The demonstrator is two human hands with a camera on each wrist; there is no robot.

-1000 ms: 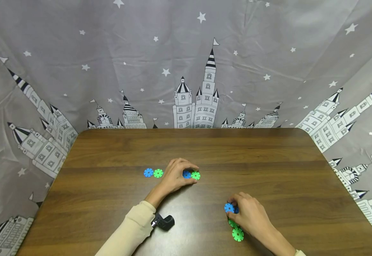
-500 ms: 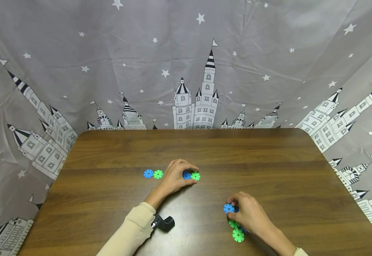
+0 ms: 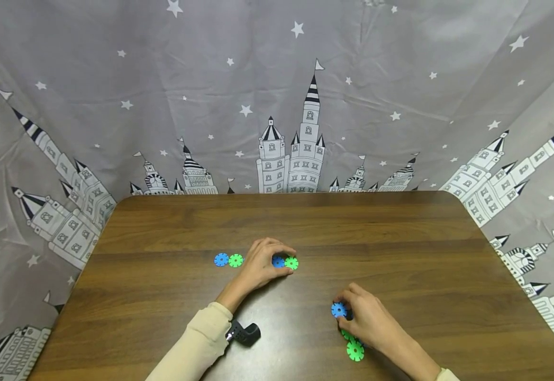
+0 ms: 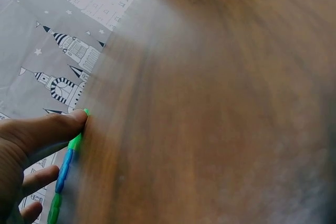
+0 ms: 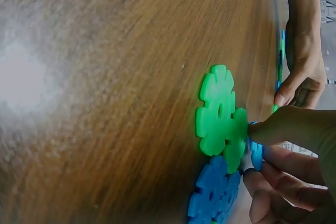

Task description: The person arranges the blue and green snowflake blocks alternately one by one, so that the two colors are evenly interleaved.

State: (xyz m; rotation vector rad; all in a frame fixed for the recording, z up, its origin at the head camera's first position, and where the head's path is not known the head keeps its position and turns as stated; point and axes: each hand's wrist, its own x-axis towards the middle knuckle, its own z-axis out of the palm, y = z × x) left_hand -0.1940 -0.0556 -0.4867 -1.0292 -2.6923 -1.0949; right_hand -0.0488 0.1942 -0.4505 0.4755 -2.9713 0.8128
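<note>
In the head view, a row of notched plastic discs lies on the table (image 3: 400,233), and my left hand (image 3: 260,264) covers its middle. Its thumb and index finger hold the end green disc (image 3: 291,263), beside a blue disc (image 3: 278,261). The far end shows another blue disc (image 3: 221,260) and a green one (image 3: 235,260). Nearer the front right, my right hand (image 3: 372,317) pinches a blue disc (image 3: 338,310) between thumb and fingers. Beneath and beside that hand lie loose green discs (image 5: 216,110) and blue discs (image 5: 209,192), partly overlapping.
A black strap-mounted device (image 3: 245,333) sits at my left wrist, by the cream sleeve (image 3: 200,338). A grey curtain (image 3: 186,69) printed with castles and stars hangs behind and at both sides of the table.
My right hand has shifted slightly to the left, carrying the blue disc. The left hand stays where it was on the row.
</note>
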